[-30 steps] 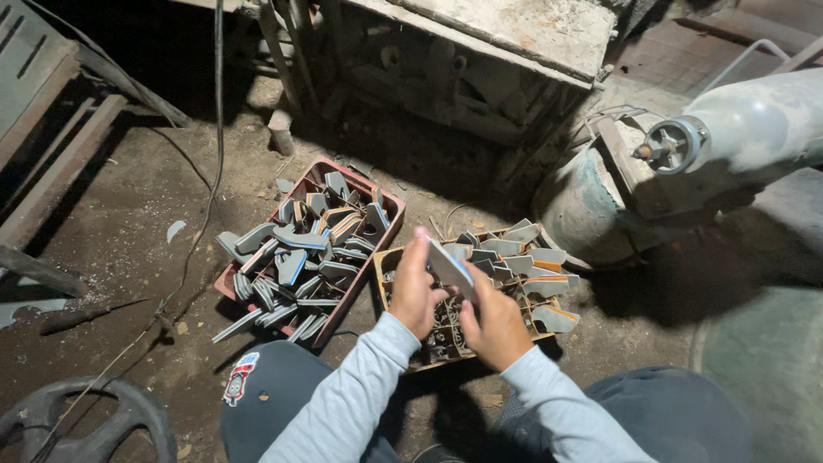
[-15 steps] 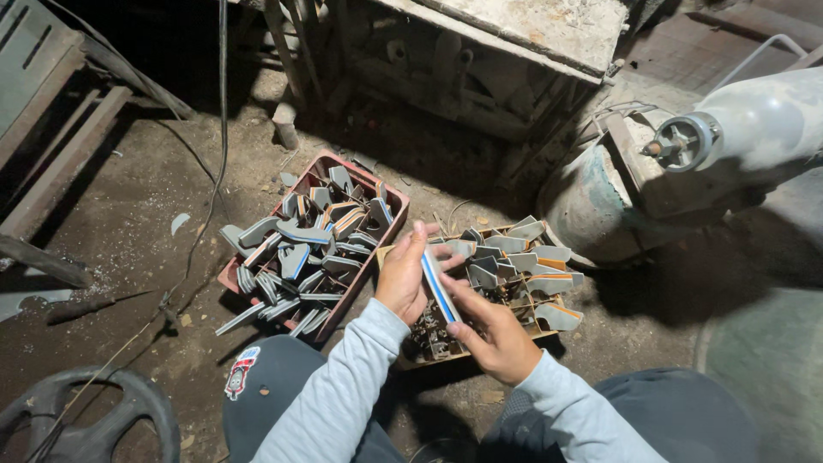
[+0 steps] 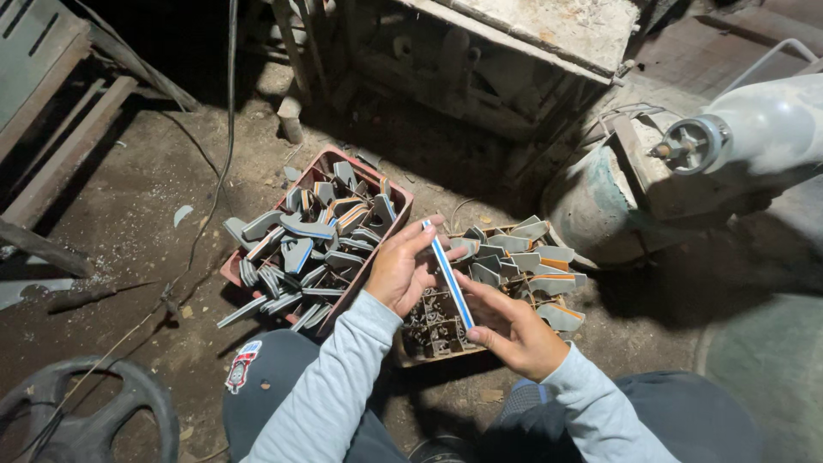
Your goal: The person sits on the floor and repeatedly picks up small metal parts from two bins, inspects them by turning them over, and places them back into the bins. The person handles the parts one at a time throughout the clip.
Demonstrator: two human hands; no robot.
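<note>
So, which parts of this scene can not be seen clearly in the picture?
- Head view: the bottom of the red crate is hidden under the piled grey pieces.
- Head view: the left hand and right hand, holding a thin blue-white strip, cover part of the second crate.
- The gas cylinder is cut off by the right edge.
- The area under the bench is too dark.

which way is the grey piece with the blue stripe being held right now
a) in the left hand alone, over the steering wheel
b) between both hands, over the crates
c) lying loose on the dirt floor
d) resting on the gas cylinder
b: the left hand pinches the upper end of the striped piece and the right hand supports its lower end, above the two crates.
</note>
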